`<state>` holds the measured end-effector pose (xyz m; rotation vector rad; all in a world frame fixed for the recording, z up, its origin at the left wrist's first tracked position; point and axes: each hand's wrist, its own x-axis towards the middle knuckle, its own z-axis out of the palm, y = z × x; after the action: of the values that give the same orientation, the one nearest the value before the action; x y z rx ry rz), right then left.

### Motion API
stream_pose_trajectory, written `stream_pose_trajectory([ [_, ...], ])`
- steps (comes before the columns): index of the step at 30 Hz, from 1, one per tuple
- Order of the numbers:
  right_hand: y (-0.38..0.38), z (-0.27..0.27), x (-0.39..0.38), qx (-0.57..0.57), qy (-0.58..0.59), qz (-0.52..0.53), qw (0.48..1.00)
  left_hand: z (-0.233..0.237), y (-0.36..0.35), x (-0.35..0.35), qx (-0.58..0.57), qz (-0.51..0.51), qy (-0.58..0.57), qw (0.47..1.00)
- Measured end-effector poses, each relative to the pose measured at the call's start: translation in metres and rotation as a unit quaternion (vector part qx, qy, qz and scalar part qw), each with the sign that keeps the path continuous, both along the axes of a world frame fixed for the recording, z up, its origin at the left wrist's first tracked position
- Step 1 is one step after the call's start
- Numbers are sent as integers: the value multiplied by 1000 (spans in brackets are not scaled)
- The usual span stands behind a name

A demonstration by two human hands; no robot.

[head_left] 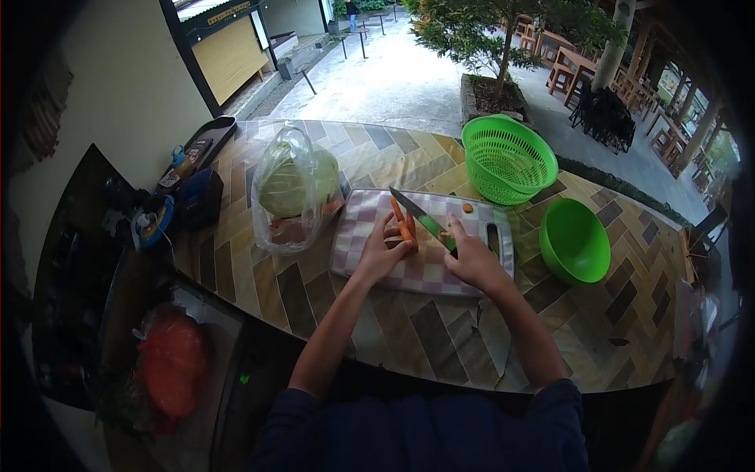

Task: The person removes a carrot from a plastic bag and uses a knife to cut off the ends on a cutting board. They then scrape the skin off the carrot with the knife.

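Note:
On the pink-and-white checkered cutting board (366, 212) my left hand (383, 250) has its fingers curled around an orange carrot (397, 212). My right hand (474, 258) grips the handle of a kitchen knife (418, 214). Its blade slants toward the far left, beside the carrot and close to my left fingertips. A round carrot slice (468, 208) lies near the board's far right corner. A small pale orange piece shows by my right fingers; what it is exactly I cannot make out.
A cabbage (295, 185) sits in a clear plastic bag (275, 236) left of the board. At the right are a green colander (510, 161) and a green bowl (576, 242). A tray (216, 130) stands far left. Lower left lies a red plastic bag (174, 362).

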<state>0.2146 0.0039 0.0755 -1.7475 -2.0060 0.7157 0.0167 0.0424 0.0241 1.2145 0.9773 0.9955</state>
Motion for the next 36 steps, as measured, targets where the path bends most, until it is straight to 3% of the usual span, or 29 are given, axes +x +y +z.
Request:
stream_pose_trajectory([
  [2, 5, -3, -1, -6, -17, 9, 1000, 0, 11, 0, -24, -15, 62, 998],
  [5, 16, -20, 6, 30, -10, 23, 999, 10, 14, 4, 78, 5, 255, 964],
  [8, 22, -21, 12, -2, -59, 74, 996, 15, 14, 4, 85, 33, 303, 949],
  [11, 17, -13, 12, -4, -53, 70, 996, 23, 9, -3, 242, 46, 382, 891],
  [14, 14, -12, 14, -10, 5, 49, 999, 5, 21, -18, 270, -25, 332, 903],
  [17, 5, 14, 10, -123, 117, 19, 985, 19, 15, -25, 264, -58, 300, 915],
  [20, 4, 9, 16, -142, 122, 23, 982, 14, 15, -29, 282, -65, 284, 914],
  [23, 7, -20, 26, 72, 87, 76, 991, 3, 14, -21, 279, -24, 268, 922],
  [29, -16, 24, 1, -139, 242, -43, 959, -6, 8, 0, 273, 53, 266, 923],
  [32, -14, -20, -8, 171, 213, 71, 959, -8, 8, 2, 288, 79, 269, 916],
  [36, -25, -14, -21, 122, 150, 80, 978, -6, 8, 3, 295, 71, 295, 906],
])
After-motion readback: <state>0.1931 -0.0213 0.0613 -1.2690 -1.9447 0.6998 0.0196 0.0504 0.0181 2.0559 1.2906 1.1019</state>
